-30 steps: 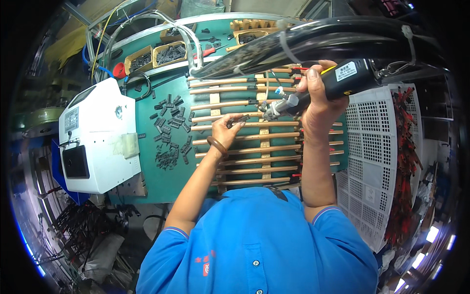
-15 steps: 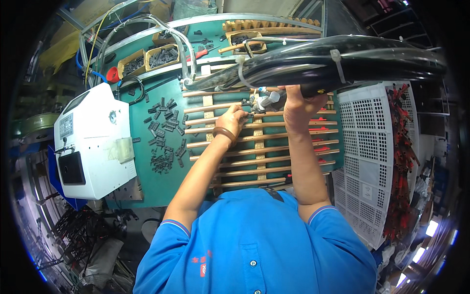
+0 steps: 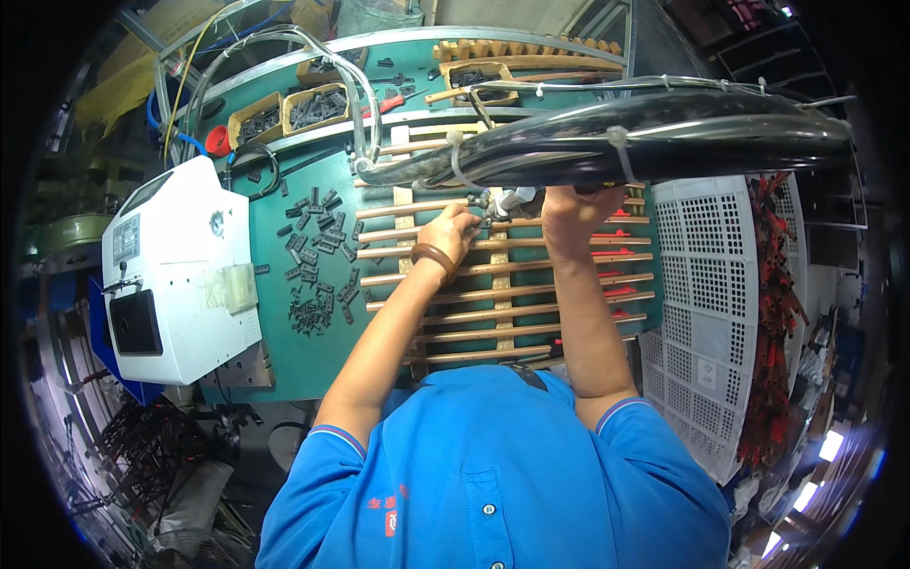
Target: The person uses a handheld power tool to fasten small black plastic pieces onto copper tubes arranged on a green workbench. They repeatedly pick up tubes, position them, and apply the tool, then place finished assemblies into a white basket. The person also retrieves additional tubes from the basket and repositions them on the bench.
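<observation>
Several copper-coloured rods (image 3: 531,267) lie side by side across wooden strips on the green table. My left hand (image 3: 448,233), a brown bangle at its wrist, pinches a small black piece (image 3: 484,224) at one of the far rods. Just right of those fingertips is the metal head of a hand-held power tool (image 3: 513,200), probably a screwdriver. My right hand (image 3: 571,222) is closed around the tool's body, which the thick black hose (image 3: 654,147) partly hides. Whether the tool's tip touches the black piece I cannot tell.
Loose black parts (image 3: 318,242) are scattered left of the rods, beside a white machine (image 3: 180,275). Cardboard boxes (image 3: 318,109) of black parts stand at the back. Red pieces (image 3: 619,289) sit at the rods' right ends, near a white perforated crate (image 3: 701,313).
My right hand has come slightly nearer to me with the tool, and the black hose has sunk along with it. My left hand has stayed in place.
</observation>
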Demonstrator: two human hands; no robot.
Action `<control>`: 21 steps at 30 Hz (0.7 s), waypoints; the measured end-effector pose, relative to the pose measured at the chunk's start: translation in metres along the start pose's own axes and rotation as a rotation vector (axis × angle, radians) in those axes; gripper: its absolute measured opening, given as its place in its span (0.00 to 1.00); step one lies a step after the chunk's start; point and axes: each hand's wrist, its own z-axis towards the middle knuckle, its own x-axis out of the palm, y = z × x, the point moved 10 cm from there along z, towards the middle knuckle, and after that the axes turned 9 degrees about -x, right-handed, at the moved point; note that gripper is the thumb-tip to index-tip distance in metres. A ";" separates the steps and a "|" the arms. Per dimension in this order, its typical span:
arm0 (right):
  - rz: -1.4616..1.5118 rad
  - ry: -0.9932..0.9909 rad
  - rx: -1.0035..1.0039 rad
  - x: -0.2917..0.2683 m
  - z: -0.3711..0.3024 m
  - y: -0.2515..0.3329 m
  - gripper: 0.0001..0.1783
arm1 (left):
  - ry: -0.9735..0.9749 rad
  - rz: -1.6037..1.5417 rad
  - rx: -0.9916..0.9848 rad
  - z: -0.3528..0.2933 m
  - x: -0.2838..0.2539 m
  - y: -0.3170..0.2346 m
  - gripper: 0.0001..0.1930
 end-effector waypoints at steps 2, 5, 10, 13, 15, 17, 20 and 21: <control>-0.018 -0.005 -0.019 -0.002 -0.001 -0.002 0.16 | 0.011 -0.001 -0.010 0.000 0.001 0.001 0.04; -0.149 0.022 -0.078 -0.005 -0.005 -0.003 0.12 | 0.025 -0.006 -0.018 0.001 0.001 0.001 0.04; -0.310 0.068 -0.243 -0.002 -0.010 0.009 0.08 | 0.017 -0.015 -0.008 0.000 -0.004 -0.004 0.06; -0.557 0.144 -0.470 0.002 -0.018 0.017 0.09 | 0.014 -0.018 -0.008 -0.001 -0.004 -0.002 0.07; -0.623 0.158 -0.507 0.003 -0.023 0.014 0.12 | 0.018 0.000 -0.017 -0.001 -0.004 -0.002 0.08; -0.456 0.118 -0.376 -0.002 -0.023 0.005 0.15 | 0.093 0.100 -0.095 0.001 0.007 0.009 0.09; -0.324 0.082 -0.234 -0.009 -0.029 -0.011 0.23 | 0.216 0.157 -0.184 0.001 0.019 0.019 0.11; -0.288 0.078 -0.226 -0.009 -0.029 -0.014 0.23 | 0.198 0.172 -0.150 0.002 0.020 0.019 0.10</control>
